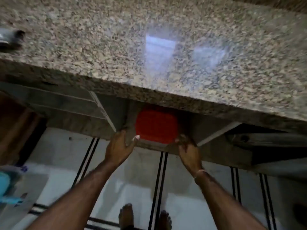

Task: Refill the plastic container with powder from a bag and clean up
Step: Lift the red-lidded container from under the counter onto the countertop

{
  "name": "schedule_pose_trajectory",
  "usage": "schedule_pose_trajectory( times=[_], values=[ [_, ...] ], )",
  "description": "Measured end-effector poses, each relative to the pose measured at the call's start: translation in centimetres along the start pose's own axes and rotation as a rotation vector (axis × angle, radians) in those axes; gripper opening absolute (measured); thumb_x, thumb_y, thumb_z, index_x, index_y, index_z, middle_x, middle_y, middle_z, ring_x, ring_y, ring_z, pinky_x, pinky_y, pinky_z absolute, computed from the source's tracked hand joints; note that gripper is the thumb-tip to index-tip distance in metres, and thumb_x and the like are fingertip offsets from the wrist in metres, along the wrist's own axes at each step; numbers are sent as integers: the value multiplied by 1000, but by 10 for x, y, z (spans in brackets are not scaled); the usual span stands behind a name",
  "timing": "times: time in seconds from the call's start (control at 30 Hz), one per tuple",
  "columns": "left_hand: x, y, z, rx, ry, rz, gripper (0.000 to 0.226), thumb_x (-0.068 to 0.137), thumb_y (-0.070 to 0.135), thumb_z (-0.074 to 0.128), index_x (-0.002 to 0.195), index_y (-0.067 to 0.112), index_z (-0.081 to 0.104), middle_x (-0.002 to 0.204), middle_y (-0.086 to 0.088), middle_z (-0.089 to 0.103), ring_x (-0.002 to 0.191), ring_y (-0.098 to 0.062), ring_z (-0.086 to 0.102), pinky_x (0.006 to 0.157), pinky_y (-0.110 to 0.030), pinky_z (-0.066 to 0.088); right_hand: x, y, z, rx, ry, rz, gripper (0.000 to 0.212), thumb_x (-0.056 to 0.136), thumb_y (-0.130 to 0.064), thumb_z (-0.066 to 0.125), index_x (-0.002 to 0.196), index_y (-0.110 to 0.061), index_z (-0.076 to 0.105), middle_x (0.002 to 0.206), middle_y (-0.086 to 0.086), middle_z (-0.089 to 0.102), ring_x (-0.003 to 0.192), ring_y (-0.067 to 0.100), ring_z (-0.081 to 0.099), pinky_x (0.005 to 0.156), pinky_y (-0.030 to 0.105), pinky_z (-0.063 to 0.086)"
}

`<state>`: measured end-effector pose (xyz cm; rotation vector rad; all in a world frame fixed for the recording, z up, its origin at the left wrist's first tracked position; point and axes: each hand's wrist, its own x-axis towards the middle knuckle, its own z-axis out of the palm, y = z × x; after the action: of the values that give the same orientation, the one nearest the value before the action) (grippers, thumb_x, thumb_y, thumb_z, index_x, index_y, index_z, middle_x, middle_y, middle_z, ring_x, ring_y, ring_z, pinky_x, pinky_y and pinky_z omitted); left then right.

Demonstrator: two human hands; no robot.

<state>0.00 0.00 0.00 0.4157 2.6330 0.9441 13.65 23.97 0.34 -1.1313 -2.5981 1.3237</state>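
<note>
A plastic container with a red lid (pixel 157 125) sits just under the front edge of the speckled granite counter (pixel 149 47), in the shelf space below it. My left hand (pixel 119 146) grips its left side, thumb against the lid's edge. On the right side, my right hand (pixel 188 150) holds it, fingers curled around the body. Only the lid shows clearly; the container's body is hidden by the lid and my hands. No powder bag is in view.
A dark blurred object (pixel 11 39) lies at the counter's far left. White floor tiles with black stripes (pixel 159 188) lie below, with my bare feet (pixel 142 216) on them. Something blue (pixel 6 185) is at the left edge. Shelf frames (pixel 103 112) flank the container.
</note>
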Motion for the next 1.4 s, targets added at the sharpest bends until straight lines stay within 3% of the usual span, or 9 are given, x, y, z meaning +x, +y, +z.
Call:
schedule_pose_trajectory(
  times=[0.1,0.3,0.5,0.67,0.8,0.93,1.13,1.3,1.4],
  values=[
    [52,-36,55,-134,-4,-50,78,92,60,61,151,11,46,146,-11,55,129,-29,56,102,-32,47,58,45,52,62,-21,75,55,101,-39,60,149,-13,51,148,9,56,134,30,55,105,27,40],
    [155,-102,149,-245,-97,-129,99,87,73,58,161,18,24,158,-7,43,142,-30,47,116,-42,41,151,122,117,213,-71,92,62,100,-37,63,154,-17,40,138,-4,52,130,18,51,103,29,40],
    [231,-141,215,-536,-217,-281,93,88,48,74,158,19,21,162,-1,33,126,-21,53,100,-31,47,247,193,171,373,-95,249,143,45,-89,76,160,-21,26,150,7,55,130,31,59,108,52,51],
    [246,-170,231,-574,-260,-371,88,79,59,79,147,12,51,139,-12,63,119,-32,65,97,-45,56,267,213,183,430,-81,280,108,63,-67,86,152,-20,45,144,11,61,125,32,63,101,48,55],
    [199,-179,219,-569,-182,-400,108,39,93,74,113,15,73,108,-9,78,94,-27,76,87,-48,62,213,187,168,476,-42,276,110,54,-77,81,147,-24,51,137,7,66,120,31,66,103,56,54],
    [110,-122,148,-501,-119,-460,88,62,80,73,121,15,69,112,-1,74,94,-21,71,80,-29,55,136,125,127,474,-9,317,110,56,-74,82,149,-24,50,141,4,62,125,29,62,109,54,49],
    [-14,-25,22,-501,3,-461,39,84,49,79,108,20,69,99,0,73,88,-17,70,83,-30,54,4,24,28,491,15,329,56,81,-36,86,130,-31,59,128,4,69,113,27,69,104,51,54],
    [-92,36,-78,-421,65,-452,79,67,84,66,117,23,67,108,1,73,96,-19,71,88,-43,60,-99,-63,-54,436,31,266,60,80,-52,82,130,-37,52,120,-6,67,107,20,70,95,47,59],
    [-124,85,-139,-414,101,-376,63,76,70,71,110,17,65,104,-2,72,92,-20,70,73,-32,54,-146,-107,-94,390,133,213,61,84,-49,79,135,-29,53,126,0,64,109,19,66,94,42,58]
  ],
)
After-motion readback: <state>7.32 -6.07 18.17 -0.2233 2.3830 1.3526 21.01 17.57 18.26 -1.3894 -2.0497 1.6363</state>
